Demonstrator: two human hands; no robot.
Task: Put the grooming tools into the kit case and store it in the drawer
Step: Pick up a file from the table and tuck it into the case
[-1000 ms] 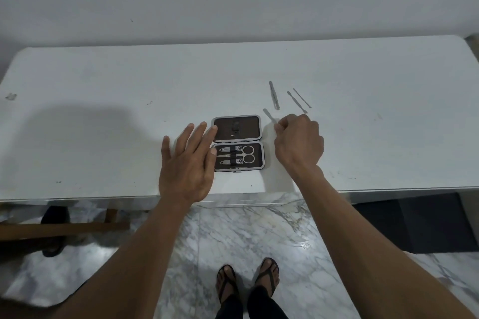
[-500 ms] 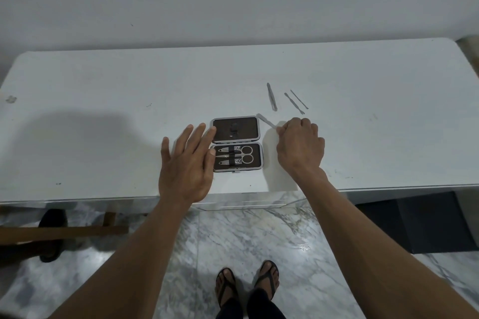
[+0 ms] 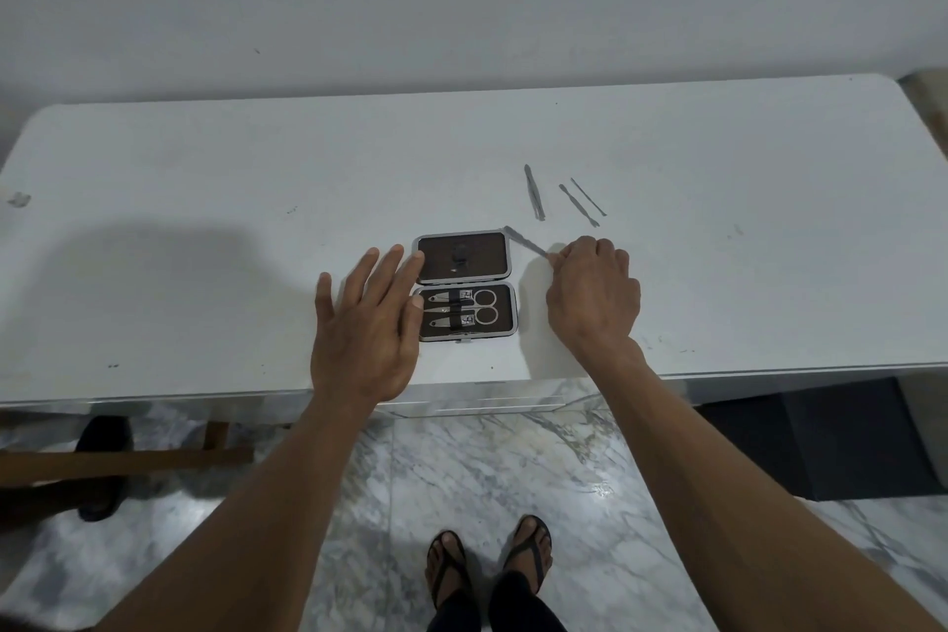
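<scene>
The kit case lies open and flat on the white table, dark lining up. Its near half holds small scissors and two clippers under a strap. My left hand rests flat on the table, fingers spread, with fingertips touching the case's left edge. My right hand is closed on a thin metal tool, whose tip points at the case's far right corner. Tweezers and two slim metal picks lie loose on the table beyond my right hand.
A wall stands behind the table. Below the table's front edge is a marble floor with my sandalled feet. A brown wooden bar and a dark shoe sit at lower left. A dark mat lies at right.
My right hand has carried the thin metal tool leftwards, so its tip now reaches the case's far right corner. My left hand has stayed on the case's left edge.
</scene>
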